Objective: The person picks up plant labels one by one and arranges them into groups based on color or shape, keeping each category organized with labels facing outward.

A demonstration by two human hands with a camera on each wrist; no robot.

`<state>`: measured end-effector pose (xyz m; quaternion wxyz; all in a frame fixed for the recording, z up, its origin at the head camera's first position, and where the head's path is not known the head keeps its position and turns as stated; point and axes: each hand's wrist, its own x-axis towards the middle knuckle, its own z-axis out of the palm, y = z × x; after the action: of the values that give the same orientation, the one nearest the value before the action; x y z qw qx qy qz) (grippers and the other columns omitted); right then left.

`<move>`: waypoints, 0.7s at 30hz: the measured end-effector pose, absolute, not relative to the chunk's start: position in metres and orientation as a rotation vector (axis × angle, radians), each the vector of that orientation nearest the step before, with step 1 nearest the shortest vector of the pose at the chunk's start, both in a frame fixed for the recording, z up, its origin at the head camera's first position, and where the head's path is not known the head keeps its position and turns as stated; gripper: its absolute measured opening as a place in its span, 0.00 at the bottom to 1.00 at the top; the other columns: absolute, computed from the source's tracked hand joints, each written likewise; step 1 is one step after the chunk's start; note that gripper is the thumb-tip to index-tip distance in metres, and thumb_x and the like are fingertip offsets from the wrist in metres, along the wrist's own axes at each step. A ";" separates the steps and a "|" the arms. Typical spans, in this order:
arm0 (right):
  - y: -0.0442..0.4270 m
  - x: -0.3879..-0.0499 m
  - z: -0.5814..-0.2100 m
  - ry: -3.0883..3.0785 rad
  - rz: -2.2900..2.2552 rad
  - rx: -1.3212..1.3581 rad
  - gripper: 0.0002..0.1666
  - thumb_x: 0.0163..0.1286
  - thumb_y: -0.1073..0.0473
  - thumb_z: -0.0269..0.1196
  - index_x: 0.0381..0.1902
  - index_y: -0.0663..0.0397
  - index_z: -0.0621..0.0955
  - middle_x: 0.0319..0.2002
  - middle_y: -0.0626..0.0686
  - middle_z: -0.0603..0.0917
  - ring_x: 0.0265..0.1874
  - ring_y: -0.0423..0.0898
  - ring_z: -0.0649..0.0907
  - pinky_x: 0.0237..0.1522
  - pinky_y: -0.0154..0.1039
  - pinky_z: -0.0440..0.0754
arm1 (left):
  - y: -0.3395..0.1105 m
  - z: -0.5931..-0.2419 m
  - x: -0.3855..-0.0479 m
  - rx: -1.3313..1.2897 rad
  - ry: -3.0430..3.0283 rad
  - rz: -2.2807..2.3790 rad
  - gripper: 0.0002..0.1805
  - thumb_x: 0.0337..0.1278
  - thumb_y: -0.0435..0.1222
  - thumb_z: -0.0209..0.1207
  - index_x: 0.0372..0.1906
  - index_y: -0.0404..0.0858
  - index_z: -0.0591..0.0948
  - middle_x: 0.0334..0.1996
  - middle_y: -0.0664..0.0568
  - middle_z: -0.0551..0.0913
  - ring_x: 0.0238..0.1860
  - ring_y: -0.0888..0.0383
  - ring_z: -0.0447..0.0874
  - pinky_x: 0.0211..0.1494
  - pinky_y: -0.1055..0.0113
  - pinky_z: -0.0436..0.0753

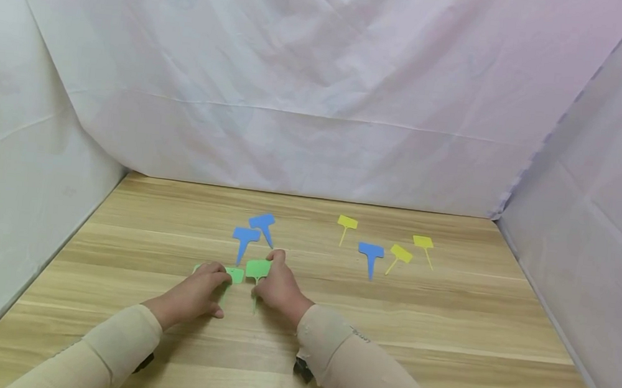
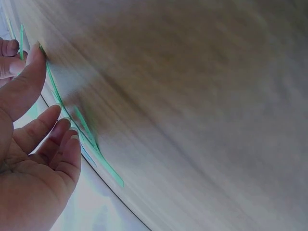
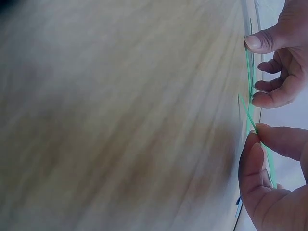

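A green T-shaped plant label (image 1: 235, 275) lies on the table partly under my left hand (image 1: 194, 292), whose thumb touches the far end of its stem (image 2: 52, 79). The fingers of that hand are spread from the thumb near the label's head. Whether a second label lies beneath them is hidden. Just to the right, my right hand (image 1: 279, 286) pinches another green plant label (image 1: 256, 269) between thumb and finger. In the right wrist view, the pinched stem (image 3: 247, 113) slants out from the fingertips, tilted against the tabletop.
Two blue plant labels (image 1: 246, 235) lie just beyond the hands. Farther right are one more blue label (image 1: 371, 252) and three yellow labels (image 1: 401, 253). White cloth (image 1: 315, 151) hangs behind and at both sides of the wooden table (image 1: 441, 356).
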<state>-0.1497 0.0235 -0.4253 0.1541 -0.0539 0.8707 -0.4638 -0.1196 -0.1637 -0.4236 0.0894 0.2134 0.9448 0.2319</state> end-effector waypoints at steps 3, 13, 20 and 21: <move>0.022 -0.150 -0.427 2.481 -1.332 -0.157 0.36 0.55 0.76 0.65 0.56 0.58 0.60 0.35 0.58 0.77 0.31 0.46 0.76 0.31 0.33 0.73 | -0.164 -0.424 -0.120 0.632 2.804 0.682 0.32 0.34 0.34 0.76 0.50 0.25 0.78 0.47 0.44 0.75 0.51 0.45 0.72 0.57 0.52 0.74; 0.019 -0.150 -0.427 2.509 -1.269 -0.163 0.35 0.56 0.74 0.66 0.56 0.58 0.61 0.33 0.57 0.77 0.31 0.46 0.76 0.33 0.34 0.74 | -0.163 -0.423 -0.120 0.614 2.797 0.683 0.32 0.34 0.34 0.76 0.50 0.26 0.78 0.47 0.45 0.75 0.52 0.45 0.71 0.57 0.52 0.74; 0.019 -0.148 -0.427 2.514 -1.228 -0.198 0.34 0.57 0.74 0.65 0.57 0.59 0.61 0.30 0.55 0.76 0.28 0.45 0.76 0.30 0.34 0.74 | -0.162 -0.422 -0.120 0.600 2.789 0.692 0.33 0.34 0.34 0.76 0.51 0.25 0.78 0.46 0.45 0.75 0.52 0.46 0.71 0.57 0.52 0.74; 0.019 -0.148 -0.427 2.513 -1.221 -0.201 0.34 0.58 0.74 0.65 0.56 0.59 0.61 0.29 0.55 0.76 0.28 0.45 0.76 0.30 0.34 0.74 | -0.162 -0.422 -0.120 0.598 2.788 0.692 0.33 0.34 0.34 0.76 0.51 0.25 0.78 0.46 0.45 0.75 0.52 0.46 0.71 0.57 0.52 0.74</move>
<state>-0.1478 0.0193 -0.4269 0.1693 -0.0709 0.8842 -0.4295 -0.1198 -0.1624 -0.4222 0.1035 0.2029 0.9451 0.2344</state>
